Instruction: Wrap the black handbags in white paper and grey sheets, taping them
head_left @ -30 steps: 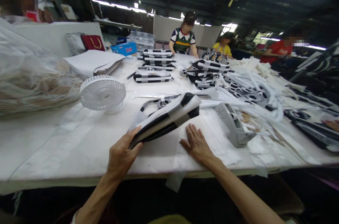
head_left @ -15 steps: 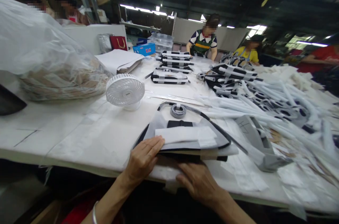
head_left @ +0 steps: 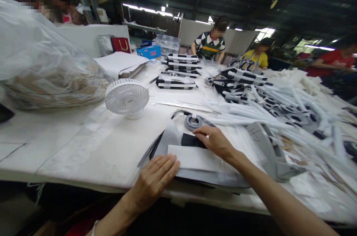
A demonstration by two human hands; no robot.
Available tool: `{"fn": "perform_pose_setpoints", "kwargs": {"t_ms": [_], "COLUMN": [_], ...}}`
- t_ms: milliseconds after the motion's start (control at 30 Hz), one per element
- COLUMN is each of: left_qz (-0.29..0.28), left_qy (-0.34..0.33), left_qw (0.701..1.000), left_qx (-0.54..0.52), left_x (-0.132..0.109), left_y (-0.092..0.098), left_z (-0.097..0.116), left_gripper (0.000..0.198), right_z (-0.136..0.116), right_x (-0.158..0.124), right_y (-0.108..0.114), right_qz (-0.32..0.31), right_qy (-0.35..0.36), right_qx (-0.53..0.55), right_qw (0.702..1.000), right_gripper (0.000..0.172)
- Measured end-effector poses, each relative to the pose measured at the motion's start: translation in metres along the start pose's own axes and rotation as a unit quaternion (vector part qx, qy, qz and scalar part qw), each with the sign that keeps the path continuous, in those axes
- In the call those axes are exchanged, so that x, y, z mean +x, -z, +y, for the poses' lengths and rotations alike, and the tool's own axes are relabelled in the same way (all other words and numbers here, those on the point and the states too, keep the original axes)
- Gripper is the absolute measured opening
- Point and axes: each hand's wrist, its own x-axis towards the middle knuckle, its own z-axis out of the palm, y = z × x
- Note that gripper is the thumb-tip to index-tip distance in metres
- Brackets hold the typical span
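Observation:
A flat bag (head_left: 167, 143), grey and black, lies near the table's front edge with a folded white sheet (head_left: 192, 157) on top. My left hand (head_left: 158, 174) rests on the bag's left part, its fingers stretched flat over the sheet's left end. Across the bag reaches my right hand (head_left: 216, 141), thumb and fingers drawn together at the upper edge of a black flap (head_left: 191, 140). Just beyond those fingertips sits a grey coiled strap (head_left: 193, 122), bound with a white band. A dark handle (head_left: 180, 112) curves behind the coil and is partly hidden by my right hand.
A white fan (head_left: 127, 98) stands to the left, near a large plastic bag (head_left: 55, 61). A grey tape dispenser (head_left: 263, 146) is at the right, beside long white strips (head_left: 245, 111). Wrapped bags (head_left: 176, 81) are stacked farther back. Co-workers are beyond the table.
My right hand has moved from under the bag's front edge up to the black flap. The bag's front has come down lower and nearer. My left hand stays on the sheet.

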Motion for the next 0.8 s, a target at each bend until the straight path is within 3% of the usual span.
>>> {"fn": "perform_pose_setpoints", "kwargs": {"t_ms": [67,133,300,433,600,700,800], "left_qz": [0.002,0.003,-0.003,0.005,0.012,0.009,0.012], "left_qy": [0.002,0.005,0.016,0.024,0.027,0.031,0.038], "left_qw": [1.000,1.000,1.000,1.000,1.000,0.999,0.999], "left_qx": [0.001,0.004,0.000,-0.009,-0.002,0.003,0.008], "left_x": [-0.002,-0.003,-0.003,-0.002,0.000,0.001,0.001], "left_y": [-0.002,-0.003,-0.004,-0.006,-0.007,-0.007,-0.006], "left_z": [0.001,0.001,0.002,0.002,0.003,0.003,0.004], "left_gripper": [0.041,0.040,0.040,0.039,0.037,0.037,0.036], "right_z": [0.010,0.015,0.014,0.012,0.007,0.004,0.003], "right_x": [0.026,0.044,0.070,0.097,0.125,0.128,0.122], "right_y": [-0.013,-0.027,-0.043,-0.048,-0.059,-0.063,-0.064], "right_qz": [-0.094,-0.145,-0.151,-0.173,-0.212,-0.220,-0.208], "right_qy": [-0.012,-0.029,-0.048,-0.095,-0.161,-0.171,-0.153], "right_qx": [-0.011,-0.062,-0.163,-0.199,-0.231,-0.236,-0.233], "right_qw": [0.995,0.987,0.974,0.960,0.936,0.931,0.937], "right_gripper": [0.024,0.029,0.045,0.047,0.071,0.059,0.032]}}
